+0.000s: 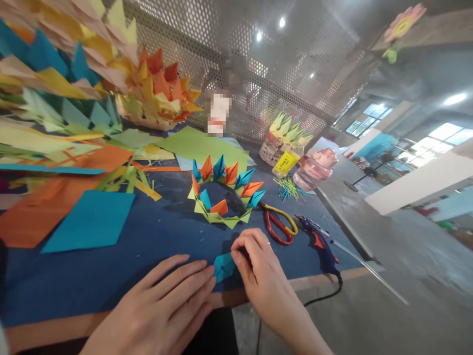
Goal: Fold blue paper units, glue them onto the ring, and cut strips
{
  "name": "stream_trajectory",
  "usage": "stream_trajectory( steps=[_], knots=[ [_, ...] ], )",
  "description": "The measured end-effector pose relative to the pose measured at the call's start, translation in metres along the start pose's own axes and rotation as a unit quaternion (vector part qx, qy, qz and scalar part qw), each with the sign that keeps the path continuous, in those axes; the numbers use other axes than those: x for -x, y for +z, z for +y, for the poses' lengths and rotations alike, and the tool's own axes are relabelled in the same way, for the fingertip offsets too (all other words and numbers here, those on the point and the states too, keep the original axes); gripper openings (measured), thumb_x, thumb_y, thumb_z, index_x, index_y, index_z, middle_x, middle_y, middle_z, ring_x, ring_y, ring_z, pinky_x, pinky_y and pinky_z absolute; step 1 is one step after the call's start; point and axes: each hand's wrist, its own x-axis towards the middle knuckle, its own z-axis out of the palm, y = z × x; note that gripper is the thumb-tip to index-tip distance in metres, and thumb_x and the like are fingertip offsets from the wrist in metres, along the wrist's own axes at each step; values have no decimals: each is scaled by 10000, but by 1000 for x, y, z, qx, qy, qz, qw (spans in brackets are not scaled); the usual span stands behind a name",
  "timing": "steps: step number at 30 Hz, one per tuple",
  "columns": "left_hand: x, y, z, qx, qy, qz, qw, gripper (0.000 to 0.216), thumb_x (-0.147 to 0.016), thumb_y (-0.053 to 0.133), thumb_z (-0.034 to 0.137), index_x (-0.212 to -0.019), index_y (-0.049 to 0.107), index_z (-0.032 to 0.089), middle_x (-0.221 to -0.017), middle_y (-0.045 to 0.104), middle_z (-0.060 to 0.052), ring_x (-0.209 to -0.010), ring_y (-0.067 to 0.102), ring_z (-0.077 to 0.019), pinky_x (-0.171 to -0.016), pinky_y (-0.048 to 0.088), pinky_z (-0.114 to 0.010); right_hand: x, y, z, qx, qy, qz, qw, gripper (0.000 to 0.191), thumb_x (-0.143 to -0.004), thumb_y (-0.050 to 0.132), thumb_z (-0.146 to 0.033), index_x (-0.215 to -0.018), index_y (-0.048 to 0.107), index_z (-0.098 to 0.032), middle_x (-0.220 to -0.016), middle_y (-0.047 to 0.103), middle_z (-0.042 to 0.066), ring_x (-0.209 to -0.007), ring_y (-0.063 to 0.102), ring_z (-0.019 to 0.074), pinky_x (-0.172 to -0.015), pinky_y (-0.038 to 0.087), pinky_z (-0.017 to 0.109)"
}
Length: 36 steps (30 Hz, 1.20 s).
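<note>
The small folded blue paper [224, 267] was by the front edge of the surface [177, 241], approx. midway along what I could see of that edge. My right hand [260, 268] had its grip pinched on the paper's right end, thumb against forefinger; my left hand [158, 305] lay spread, fingers straight, tips at the paper's left end, not clenched (whether the left thumb touched it too, I couldn't tell). I judged the piece v. light, thin, a bit springy at the folds, not slippery, but easy to crease or tear w/ a hard pull. Best hold, imo: a fingertip pinch on one end, w/ the other hand's fingers pressing the rest down. Farther from the front edge sat a paper ring [214, 217] w/ blue and orange points (prob. crushable, so better taken by its green base). Scissors [272, 230] lay just right of it, and a glue gun [323, 248] near the front right corner, its cable [323, 299] hanging past the front edge. A bigger blue sheet [90, 222] lay off left, overlapping an orange one [40, 209].
</note>
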Motion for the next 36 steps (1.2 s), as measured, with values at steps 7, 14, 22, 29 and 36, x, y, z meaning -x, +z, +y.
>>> stream_trajectory(
  steps=[7,14,22,29,36],
  knots=[
    [-9,-7,8,-10,3,52,999,200,-920,494,213,-958,689,190,-955,738,11,-916,659,-137,-956,431,-291,-6,-10,-4,4,-1,-11,1000,78,-853,570,-162,-807,518,-199,-838,563,6,-815,550,158,-726,443,288],
    [-13,-8,21,-98,-43,83,991,214,-908,470,186,-1019,645,134,-961,694,-70,-875,628,-207,-796,488,-348,4,-8,-18,-161,51,36,985,110,-828,486,-162,-928,477,-206,-643,507,-71,-558,468,93,-545,359,212],
    [-32,-8,32,-121,14,91,988,309,-829,360,17,-932,633,117,-828,705,-73,-728,664,-179,-663,545,-297,28,3,-30,-205,16,95,974,122,-869,475,-221,-991,477,-211,-661,483,-63,-592,475,101,-548,385,205],
    [-69,-26,1,165,-241,-68,954,194,-836,535,342,-802,660,198,-653,666,19,-571,605,-143,-535,493,-234,50,-28,-4,-87,-23,147,985,198,-946,423,-299,-1119,499,-243,-957,590,28,-843,569,139,-675,477,231],
    [-128,-65,-49,389,-359,-101,842,195,-694,709,346,-595,644,191,-555,599,53,-505,508,-72,-520,421,-175,61,-84,90,220,197,262,919,193,-878,464,-312,-824,577,-165,-854,590,139,-828,608,303,-768,442,446]
  ],
)
